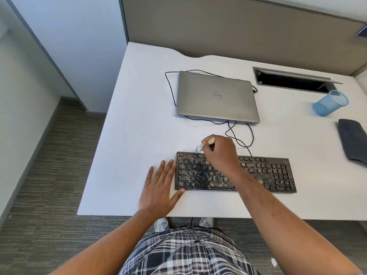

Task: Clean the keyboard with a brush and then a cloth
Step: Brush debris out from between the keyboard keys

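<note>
At centre frame the right hand (220, 150) grips a small brush (204, 146), its pale bristles touching the top-left rows of the crumb-strewn black keyboard (266, 173) on the white worktop (139, 135); the left hand (159, 185) lies flat, fingers straight, against the keyboard's left edge. A dark cloth (353, 142) lies at the right edge; a closed laptop (216, 96) sits above.

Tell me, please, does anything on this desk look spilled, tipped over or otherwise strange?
Yes. The keyboard is covered with pale crumbs or grit, thickest on its left half, where the right hand holds the brush. The blue mesh cup lies on its side at the right. The laptop looks normal, closed.
</note>
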`<state>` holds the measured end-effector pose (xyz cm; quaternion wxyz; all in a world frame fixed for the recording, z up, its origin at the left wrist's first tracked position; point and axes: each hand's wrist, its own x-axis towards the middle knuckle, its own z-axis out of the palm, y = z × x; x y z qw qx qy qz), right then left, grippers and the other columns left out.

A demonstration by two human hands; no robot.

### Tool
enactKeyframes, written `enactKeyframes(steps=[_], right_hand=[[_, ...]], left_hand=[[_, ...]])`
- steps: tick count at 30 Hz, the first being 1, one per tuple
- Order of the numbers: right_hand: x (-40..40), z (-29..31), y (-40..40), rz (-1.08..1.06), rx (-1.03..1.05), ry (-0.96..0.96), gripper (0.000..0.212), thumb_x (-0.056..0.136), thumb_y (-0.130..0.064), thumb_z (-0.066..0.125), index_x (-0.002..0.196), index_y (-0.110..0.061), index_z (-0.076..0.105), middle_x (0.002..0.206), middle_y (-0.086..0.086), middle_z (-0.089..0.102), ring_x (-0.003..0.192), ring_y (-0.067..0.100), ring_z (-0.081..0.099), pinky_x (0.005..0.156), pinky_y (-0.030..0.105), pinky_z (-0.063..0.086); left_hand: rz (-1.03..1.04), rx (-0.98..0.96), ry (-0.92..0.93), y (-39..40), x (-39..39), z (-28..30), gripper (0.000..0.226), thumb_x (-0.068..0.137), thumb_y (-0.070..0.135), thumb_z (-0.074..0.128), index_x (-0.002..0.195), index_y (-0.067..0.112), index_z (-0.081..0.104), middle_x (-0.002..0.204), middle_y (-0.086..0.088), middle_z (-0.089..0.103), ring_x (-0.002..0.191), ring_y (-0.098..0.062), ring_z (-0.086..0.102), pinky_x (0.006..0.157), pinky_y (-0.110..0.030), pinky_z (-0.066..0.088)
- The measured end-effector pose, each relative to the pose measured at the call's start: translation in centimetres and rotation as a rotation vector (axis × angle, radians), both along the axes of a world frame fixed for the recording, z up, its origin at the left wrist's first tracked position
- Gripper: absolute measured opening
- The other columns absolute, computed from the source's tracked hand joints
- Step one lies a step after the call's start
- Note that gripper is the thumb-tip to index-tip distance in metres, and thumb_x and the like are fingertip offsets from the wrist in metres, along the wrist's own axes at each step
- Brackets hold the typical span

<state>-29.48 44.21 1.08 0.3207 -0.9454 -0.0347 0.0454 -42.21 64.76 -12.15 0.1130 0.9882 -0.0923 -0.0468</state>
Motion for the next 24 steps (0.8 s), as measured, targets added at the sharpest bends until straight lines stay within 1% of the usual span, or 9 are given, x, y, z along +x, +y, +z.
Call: enactKeyframes(steps=[3, 8, 10, 12, 15, 17, 20, 22, 24], right_hand=[[-0.2, 0.3, 0.0, 0.028, 0.043, 0.012, 0.014, 0.095, -0.019, 0.065, 0.095, -0.023, 0.079, 0.069, -0.019, 0.066, 0.059, -0.004, 0.058, 0.058, 0.014, 0.039], [0.0, 0.0, -0.9, -0.016, -0.025, -0.005, 0.015, 0.094, -0.021, 0.065, 0.096, -0.022, 0.080, 0.080, -0.014, 0.071, 0.073, 0.004, 0.065, 0.071, 0.023, 0.051], [0.0, 0.1, -1.1, -0.009, 0.030, -0.003, 0.014, 0.095, -0.020, 0.066, 0.096, -0.022, 0.080, 0.074, -0.018, 0.068, 0.063, -0.004, 0.060, 0.061, 0.016, 0.044], [-0.3, 0.2, -1.0, 0.033, 0.039, 0.026, 0.014, 0.096, -0.019, 0.066, 0.096, -0.022, 0.079, 0.069, -0.018, 0.066, 0.056, -0.004, 0.058, 0.055, 0.012, 0.038], [-0.2, -0.1, -1.4, 0.017, -0.023, 0.015, 0.015, 0.096, -0.021, 0.064, 0.097, -0.022, 0.079, 0.077, -0.011, 0.073, 0.068, 0.005, 0.065, 0.064, 0.025, 0.051], [0.0, 0.0, -1.8, -0.006, -0.012, -0.011, 0.015, 0.096, -0.021, 0.064, 0.098, -0.021, 0.079, 0.081, -0.012, 0.073, 0.072, 0.004, 0.065, 0.068, 0.024, 0.050], [-0.4, 0.2, -1.7, 0.034, 0.036, 0.029, 0.013, 0.096, -0.020, 0.066, 0.097, -0.023, 0.078, 0.072, -0.015, 0.069, 0.059, -0.001, 0.058, 0.057, 0.018, 0.040], [-0.6, -0.2, -1.9, 0.031, 0.012, 0.041, 0.013, 0.097, -0.021, 0.065, 0.098, -0.023, 0.078, 0.072, -0.011, 0.071, 0.062, 0.005, 0.062, 0.058, 0.024, 0.046], [-0.4, -0.1, -2.3, -0.012, -0.023, 0.009, 0.015, 0.096, -0.021, 0.064, 0.098, -0.023, 0.079, 0.078, -0.009, 0.074, 0.070, 0.010, 0.067, 0.066, 0.026, 0.052]], left_hand=[[0.001, 0.003, 0.002, 0.0, 0.0, 0.0, 0.088, 0.105, 0.073, 0.022, 0.170, 0.017, 0.003, 0.178, 0.001, 0.001, 0.164, -0.020, -0.006, 0.130, -0.052, 0.006], [0.000, 0.010, 0.001, 0.0, 0.0, -0.1, 0.088, 0.105, 0.074, 0.019, 0.170, 0.017, 0.005, 0.178, 0.001, 0.001, 0.164, -0.019, -0.006, 0.130, -0.052, 0.006], [0.000, 0.011, -0.002, 0.0, 0.0, 0.0, 0.088, 0.105, 0.074, 0.020, 0.170, 0.017, 0.006, 0.178, 0.001, 0.002, 0.164, -0.020, -0.005, 0.130, -0.053, 0.006], [-0.003, 0.016, 0.007, 0.1, 0.0, 0.0, 0.088, 0.105, 0.074, 0.018, 0.170, 0.018, 0.004, 0.178, 0.002, 0.000, 0.164, -0.019, -0.008, 0.130, -0.053, 0.006], [-0.003, 0.024, 0.006, 0.1, 0.0, 0.0, 0.088, 0.105, 0.075, 0.017, 0.170, 0.018, 0.004, 0.178, 0.002, 0.000, 0.164, -0.019, -0.008, 0.130, -0.052, 0.006], [-0.001, 0.023, 0.004, 0.0, 0.0, 0.0, 0.088, 0.105, 0.074, 0.017, 0.170, 0.017, 0.005, 0.178, 0.002, 0.001, 0.164, -0.019, -0.007, 0.130, -0.052, 0.005], [-0.003, 0.020, 0.006, 0.0, 0.0, 0.0, 0.088, 0.105, 0.074, 0.017, 0.170, 0.018, 0.004, 0.178, 0.002, 0.000, 0.164, -0.019, -0.008, 0.130, -0.052, 0.004], [-0.003, 0.018, 0.007, 0.1, 0.0, 0.1, 0.088, 0.105, 0.074, 0.017, 0.170, 0.018, 0.003, 0.177, 0.002, -0.001, 0.164, -0.019, -0.008, 0.130, -0.052, 0.004], [-0.004, 0.019, 0.009, 0.1, 0.0, 0.1, 0.088, 0.105, 0.075, 0.016, 0.170, 0.018, 0.002, 0.177, 0.002, -0.002, 0.164, -0.019, -0.009, 0.131, -0.052, 0.003]])
